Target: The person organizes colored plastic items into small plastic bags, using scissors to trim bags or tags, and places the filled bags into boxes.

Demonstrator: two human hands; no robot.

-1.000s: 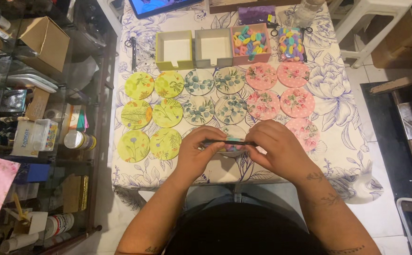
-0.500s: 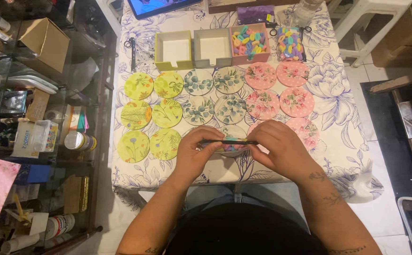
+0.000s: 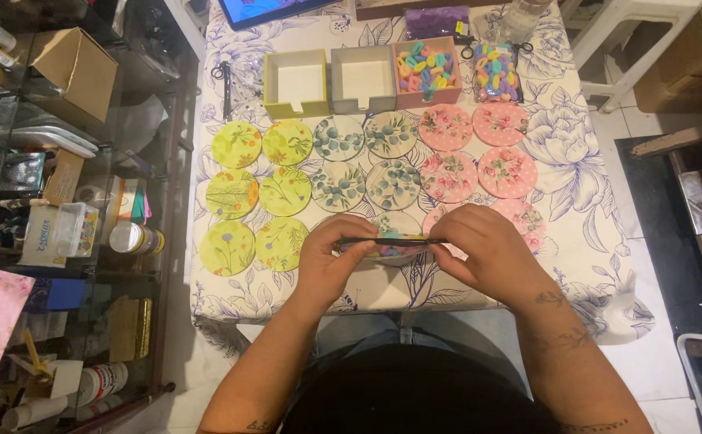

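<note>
My left hand (image 3: 332,259) and my right hand (image 3: 480,251) both pinch a thin dark strip (image 3: 391,240), stretched level between them, with small coloured pieces (image 3: 394,251) just under it. They hover over the near middle of a table with a flower-print cloth (image 3: 576,145). Round coasters lie in rows beneath: yellow-green ones (image 3: 237,145) on the left, white ones with blue-green leaves (image 3: 339,137) in the middle, pink flowered ones (image 3: 508,172) on the right. My hands hide parts of the nearest middle and pink coasters.
At the table's far edge stand square boxes: a yellow-green one (image 3: 295,83), a grey one (image 3: 364,78), a pink one (image 3: 426,70) with coloured bands, and a clear bag of bands (image 3: 498,73). Scissors (image 3: 225,84) lie far left. A cluttered glass shelf (image 3: 69,201) stands left.
</note>
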